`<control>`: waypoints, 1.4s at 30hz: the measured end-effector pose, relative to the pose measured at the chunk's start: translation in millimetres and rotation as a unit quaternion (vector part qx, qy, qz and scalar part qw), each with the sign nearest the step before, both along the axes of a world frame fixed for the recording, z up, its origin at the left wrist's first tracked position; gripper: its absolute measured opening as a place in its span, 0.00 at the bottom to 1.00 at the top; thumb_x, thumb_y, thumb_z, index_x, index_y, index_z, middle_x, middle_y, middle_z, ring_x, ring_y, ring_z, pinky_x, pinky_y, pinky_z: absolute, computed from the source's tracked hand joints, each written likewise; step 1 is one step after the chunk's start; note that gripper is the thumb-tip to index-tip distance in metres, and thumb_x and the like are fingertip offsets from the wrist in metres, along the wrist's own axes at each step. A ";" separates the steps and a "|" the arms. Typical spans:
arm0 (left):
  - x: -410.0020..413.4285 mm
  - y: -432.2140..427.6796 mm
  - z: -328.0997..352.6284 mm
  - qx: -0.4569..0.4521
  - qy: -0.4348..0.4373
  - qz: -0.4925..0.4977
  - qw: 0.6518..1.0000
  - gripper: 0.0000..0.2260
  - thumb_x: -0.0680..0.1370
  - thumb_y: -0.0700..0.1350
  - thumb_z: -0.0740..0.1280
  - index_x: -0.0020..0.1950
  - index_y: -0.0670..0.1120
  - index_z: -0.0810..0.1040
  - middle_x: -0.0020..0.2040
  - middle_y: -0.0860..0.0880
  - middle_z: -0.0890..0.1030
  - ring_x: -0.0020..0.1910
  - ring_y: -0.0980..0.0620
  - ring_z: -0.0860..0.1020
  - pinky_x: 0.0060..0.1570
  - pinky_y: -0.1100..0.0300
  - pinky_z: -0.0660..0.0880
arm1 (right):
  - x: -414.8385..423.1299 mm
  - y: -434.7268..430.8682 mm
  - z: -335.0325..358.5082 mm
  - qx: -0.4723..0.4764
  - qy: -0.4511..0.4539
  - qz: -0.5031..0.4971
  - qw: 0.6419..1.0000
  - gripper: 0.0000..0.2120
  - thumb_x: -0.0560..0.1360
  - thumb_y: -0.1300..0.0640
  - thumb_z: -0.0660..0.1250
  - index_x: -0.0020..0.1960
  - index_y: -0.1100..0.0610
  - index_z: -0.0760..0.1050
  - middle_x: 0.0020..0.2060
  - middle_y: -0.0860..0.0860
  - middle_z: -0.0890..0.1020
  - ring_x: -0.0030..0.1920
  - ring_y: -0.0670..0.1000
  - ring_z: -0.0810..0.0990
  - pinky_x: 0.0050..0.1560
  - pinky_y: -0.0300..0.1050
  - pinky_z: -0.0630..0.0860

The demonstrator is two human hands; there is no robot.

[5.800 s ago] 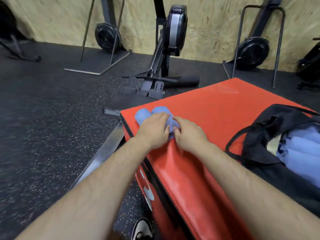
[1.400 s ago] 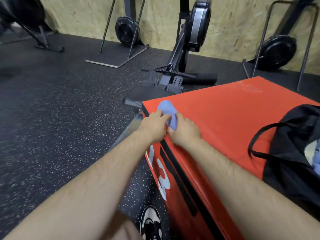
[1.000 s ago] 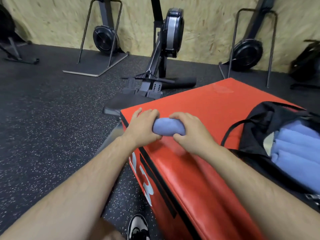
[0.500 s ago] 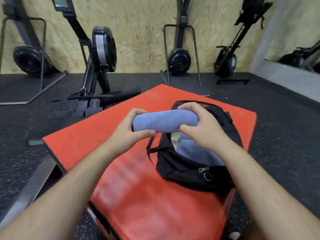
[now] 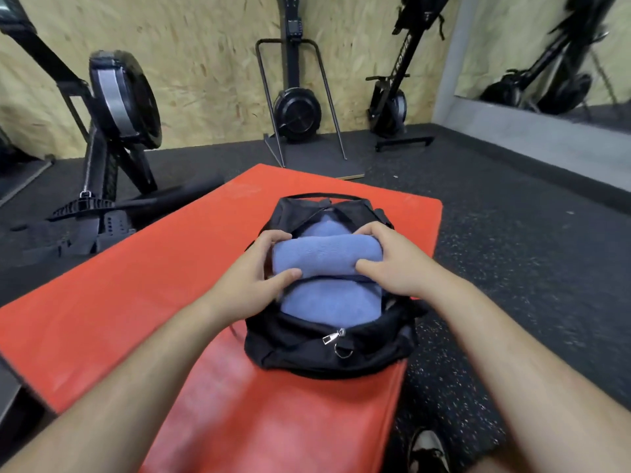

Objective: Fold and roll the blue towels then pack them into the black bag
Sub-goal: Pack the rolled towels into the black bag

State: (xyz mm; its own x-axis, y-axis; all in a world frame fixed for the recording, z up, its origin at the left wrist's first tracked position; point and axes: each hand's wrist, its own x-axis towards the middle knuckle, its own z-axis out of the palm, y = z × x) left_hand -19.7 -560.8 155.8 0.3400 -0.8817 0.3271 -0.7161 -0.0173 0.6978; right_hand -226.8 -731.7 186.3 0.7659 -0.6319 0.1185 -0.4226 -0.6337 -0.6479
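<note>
A rolled blue towel [image 5: 324, 256] lies crosswise in the open mouth of the black bag [image 5: 324, 349], on top of other blue towels [image 5: 329, 302] inside it. My left hand [image 5: 254, 273] grips the roll's left end, thumb in front and fingers behind. My right hand [image 5: 387, 259] grips the right end the same way. The bag stands on the right part of a red padded box [image 5: 136, 319], with its zipper pull [image 5: 333, 336] hanging at the near rim.
Rowing machines [image 5: 112, 131] stand on the dark rubber floor [image 5: 529, 250] beyond the box, against a chipboard wall. A mirror [image 5: 546, 52] is at the upper right. My shoe [image 5: 428, 448] shows at the box's near right corner.
Both hands lifted the rolled towel from the box's left corner, carried it right and lowered it into the bag's opening. My view swung right with it.
</note>
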 end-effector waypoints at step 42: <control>-36.3 -99.9 -29.8 0.087 -0.407 0.074 0.906 0.23 0.81 0.53 0.52 0.72 0.53 0.74 0.55 0.41 0.82 0.50 0.39 0.80 0.48 0.47 0.75 | 15.4 -16.0 -15.2 -0.278 0.073 -0.035 0.957 0.16 0.79 0.56 0.59 0.65 0.52 0.72 0.61 0.49 0.77 0.62 0.56 0.72 0.59 0.53 0.71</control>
